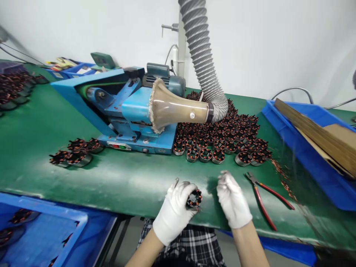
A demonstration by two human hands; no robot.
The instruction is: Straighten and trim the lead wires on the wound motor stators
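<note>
My left hand (178, 204), in a white glove, grips a motor stator (194, 198) with copper windings, its ring face turned up toward me. A short copper wire end sticks out near the thumb. To the right, my right hand (232, 198), also gloved, is raised over the table with its fingers pinched together. Whatever may be between those fingertips is too fine to make out. Diagonal cutting pliers (257, 185) with red handles lie to the right of that hand, untouched, with their jaws pointing away from me.
A blue belt-driven machine (136, 111) with a funnel hood (178, 107) and grey hose (203, 48) stands behind my hands. Many stators (205, 155) crowd its right side; several more (79, 157) sit left. Copper scraps (283, 181) lie near a blue bin (306, 148). A blue crate (80, 218) is lower left.
</note>
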